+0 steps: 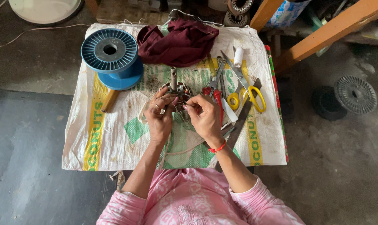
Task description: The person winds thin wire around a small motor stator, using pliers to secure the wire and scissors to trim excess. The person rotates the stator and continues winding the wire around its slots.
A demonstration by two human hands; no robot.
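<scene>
Holding a small round motor part (177, 92) between both hands, above the middle of a printed white sack (114, 137) spread as a work mat. Left hand (160, 114) wrapped around the near left edge of the part, fingers curled and closed on it, a ring showing on one finger. Right hand (205, 116) at the part's right edge, thumb and forefinger pinched tight together on something thin, too small to tell whether wire or thread. A red thread band (217, 148) around the right wrist.

Metal, dull grey and brownish, with a ring of slots around the rim and a straight steel shaft (173, 78) standing up from the centre, just beyond the fingertips. Grimy, darker between the slots. Lower half hidden behind the fingers.

Just right of the right-hand fingers: red-handled pliers (212, 93), then yellow-handled scissors (245, 89), with a dark flat strip (241, 118) slanting beneath them. Further beyond those, a small white thread reel (238, 56). Well beyond the fingertips, a crumpled maroon cloth (178, 41). Beyond and left of the left-hand fingers, a large blue plastic spool (112, 56) standing on end, with a wooden handle (109, 101) poking out below it. Pink patterned sleeves (255, 204) at the near edge.
</scene>
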